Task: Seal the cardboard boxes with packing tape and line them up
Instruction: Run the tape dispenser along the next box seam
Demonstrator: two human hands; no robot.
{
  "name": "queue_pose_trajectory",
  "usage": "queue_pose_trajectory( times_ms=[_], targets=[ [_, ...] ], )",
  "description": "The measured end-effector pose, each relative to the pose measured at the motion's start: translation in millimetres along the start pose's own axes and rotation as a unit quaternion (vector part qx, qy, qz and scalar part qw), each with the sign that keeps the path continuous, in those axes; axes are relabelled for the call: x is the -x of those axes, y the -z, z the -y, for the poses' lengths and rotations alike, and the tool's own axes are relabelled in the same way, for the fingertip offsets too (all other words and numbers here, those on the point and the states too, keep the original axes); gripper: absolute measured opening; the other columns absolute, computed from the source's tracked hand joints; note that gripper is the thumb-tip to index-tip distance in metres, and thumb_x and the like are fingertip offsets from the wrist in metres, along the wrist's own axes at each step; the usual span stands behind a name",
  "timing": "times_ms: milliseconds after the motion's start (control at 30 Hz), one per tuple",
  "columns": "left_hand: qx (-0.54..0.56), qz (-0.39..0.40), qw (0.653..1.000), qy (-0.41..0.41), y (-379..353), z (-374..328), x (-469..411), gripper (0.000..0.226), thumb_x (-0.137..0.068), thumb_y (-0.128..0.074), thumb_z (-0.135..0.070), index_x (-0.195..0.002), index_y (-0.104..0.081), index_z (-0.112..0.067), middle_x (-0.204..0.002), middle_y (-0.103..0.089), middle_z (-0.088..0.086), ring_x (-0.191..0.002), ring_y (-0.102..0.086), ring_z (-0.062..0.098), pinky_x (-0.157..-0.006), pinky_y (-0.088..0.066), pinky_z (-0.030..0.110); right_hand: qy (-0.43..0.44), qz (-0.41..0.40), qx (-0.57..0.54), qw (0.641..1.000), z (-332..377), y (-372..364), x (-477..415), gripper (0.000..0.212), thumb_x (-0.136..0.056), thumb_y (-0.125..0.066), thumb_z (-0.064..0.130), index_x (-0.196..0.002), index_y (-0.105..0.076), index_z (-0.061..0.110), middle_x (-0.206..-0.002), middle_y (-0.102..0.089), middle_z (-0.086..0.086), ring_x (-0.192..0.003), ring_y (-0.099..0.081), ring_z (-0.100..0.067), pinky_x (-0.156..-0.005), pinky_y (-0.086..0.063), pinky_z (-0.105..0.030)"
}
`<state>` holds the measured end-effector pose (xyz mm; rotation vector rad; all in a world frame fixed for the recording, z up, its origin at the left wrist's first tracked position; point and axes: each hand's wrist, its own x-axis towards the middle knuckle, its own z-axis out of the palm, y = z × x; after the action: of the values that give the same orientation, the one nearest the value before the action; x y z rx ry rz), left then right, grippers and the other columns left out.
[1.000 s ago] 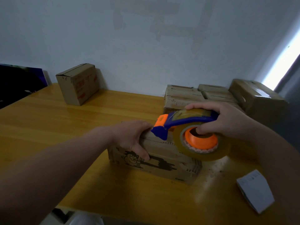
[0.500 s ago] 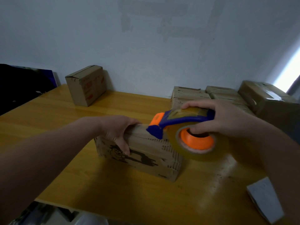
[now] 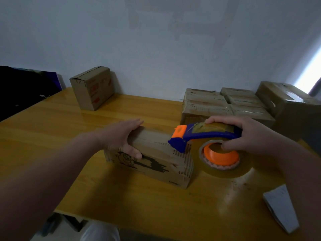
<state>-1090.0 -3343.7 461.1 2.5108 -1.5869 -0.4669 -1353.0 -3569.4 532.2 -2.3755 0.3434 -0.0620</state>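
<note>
left hand is gripping the cardboard box on the counter; right hand is gripping the tape dispenser at its 3 o'clock.

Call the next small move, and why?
Probably the right hand should carry the tape dispenser over the right edge of the box and down its end face. The blue nose sits at the right end of the top, the roll hangs past that edge, and the left hand braces the other end.
</note>
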Motion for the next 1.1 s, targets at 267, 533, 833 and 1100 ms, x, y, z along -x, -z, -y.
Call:
queue_pose_trajectory(
  times_ms=[267, 533, 833, 1100],
  targets=[
    [-0.113, -0.074, 0.985, 0.112, -24.8, 0.6, 19.2, 0.149, -0.036, -0.006, -0.103, -0.151, 0.007, -0.009, -0.16, 0.009, 0.009, -0.147, 0.006, 0.02, -0.117, 0.001, 0.045, 0.006, -0.012, -0.002, 1.0, -1.1, -2.7, 0.7, 0.062, -0.076, -0.072, 0.005, -0.113, -0.051, 0.049, -0.099, -0.06, 0.007, -0.073, -0.062, -0.004, -0.055, -0.048, -0.011],
    [-0.139, -0.041, 0.986, 0.084, -26.8, -28.5, 18.3, 0.137, -0.045, 0.002, -0.097, -0.151, 0.008, -0.01, -0.159, 0.011, 0.012, -0.147, 0.006, 0.02, -0.117, 0.001, 0.04, 0.006, -0.012, 0.0, 1.0, 0.7, -2.9, -1.9, 0.061, -0.074, -0.072, 0.006, -0.114, -0.053, 0.048, -0.097, -0.063, 0.006, -0.072, -0.063, -0.008, -0.058, -0.051, -0.018],
    [-0.131, -0.021, 0.991, 0.002, -36.4, -85.5, 6.0, 0.119, -0.063, -0.015, -0.088, -0.151, 0.011, -0.013, -0.158, 0.014, 0.009, -0.147, 0.009, 0.018, -0.119, 0.0, 0.037, 0.014, -0.018, 0.008, 1.0, 1.9, -2.9, -4.9, 0.055, -0.074, -0.074, 0.012, -0.112, -0.056, 0.046, -0.093, -0.064, 0.007, -0.07, -0.062, -0.009, -0.059, -0.049, -0.02],
    [-0.126, -0.084, 0.988, -0.022, -48.1, -89.0, 0.7, 0.114, -0.067, -0.016, -0.088, -0.153, 0.003, -0.016, -0.16, 0.005, 0.007, -0.147, 0.0, 0.017, -0.116, -0.002, 0.032, 0.014, -0.019, 0.023, 0.999, 10.5, -3.3, -7.2, 0.056, -0.074, -0.073, 0.007, -0.11, -0.054, 0.046, -0.096, -0.06, 0.012, -0.069, -0.059, 0.001, -0.055, -0.047, -0.012]
  ],
)
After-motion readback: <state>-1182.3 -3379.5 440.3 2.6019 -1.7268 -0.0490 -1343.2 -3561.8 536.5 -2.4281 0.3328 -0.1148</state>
